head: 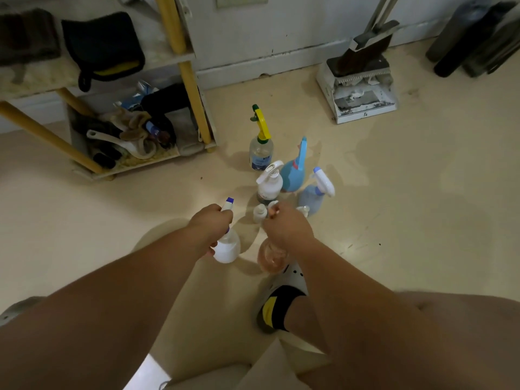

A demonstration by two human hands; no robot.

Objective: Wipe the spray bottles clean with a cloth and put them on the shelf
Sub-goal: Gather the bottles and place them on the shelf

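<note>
We've got our left hand (211, 224) gripping a white bottle (226, 247), right hand (287, 225) a peach bottle (269, 257); nothing shelved, four bottles (292, 175) waiting beyond them, no cloth out.

Spray bottles (284, 170) are standing clustered on the floor (394, 206) at centre, with the shelf (112, 88) sitting far left. A dustpan (363, 91) is resting far right against the wall (281, 38). Two more bottles (247, 249) are sitting nearest.

Cream floor (394, 206) carries a cluster of spray bottles — yellow-topped bottle (261, 153), blue bottle (294, 175), white-topped bottle (268, 185) — with a dustpan (363, 94) near the wall and the shelf (140, 161) standing left.
</note>
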